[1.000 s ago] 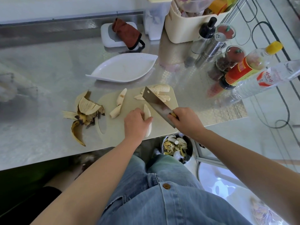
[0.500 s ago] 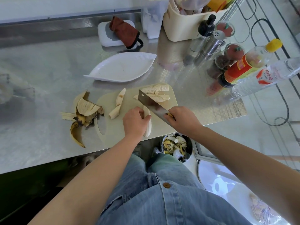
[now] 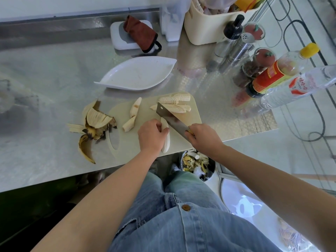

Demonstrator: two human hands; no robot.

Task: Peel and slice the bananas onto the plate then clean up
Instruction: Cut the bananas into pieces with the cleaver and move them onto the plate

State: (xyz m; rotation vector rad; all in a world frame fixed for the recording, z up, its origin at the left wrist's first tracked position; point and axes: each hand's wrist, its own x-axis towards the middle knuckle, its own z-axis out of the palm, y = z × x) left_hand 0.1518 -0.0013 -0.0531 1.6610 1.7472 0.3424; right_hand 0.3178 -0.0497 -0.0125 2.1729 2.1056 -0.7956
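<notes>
On the beige cutting board my left hand holds a peeled banana half down near the board's front edge. My right hand grips the handle of a cleaver, whose blade lies slanted across the far end of that banana. Two more peeled pieces lie at the board's middle. Sliced banana sits at its far right corner. The white leaf-shaped plate stands behind the board with nothing on it.
Banana peels lie on the steel counter left of the board. Spice jars, shakers and bottles crowd the right side. A cream bin and a white box with a red cloth stand at the back. A waste bin sits below the counter's edge.
The cleaver's blade has shifted left and down onto the banana half under my left hand. My left hand has stayed on that piece.
</notes>
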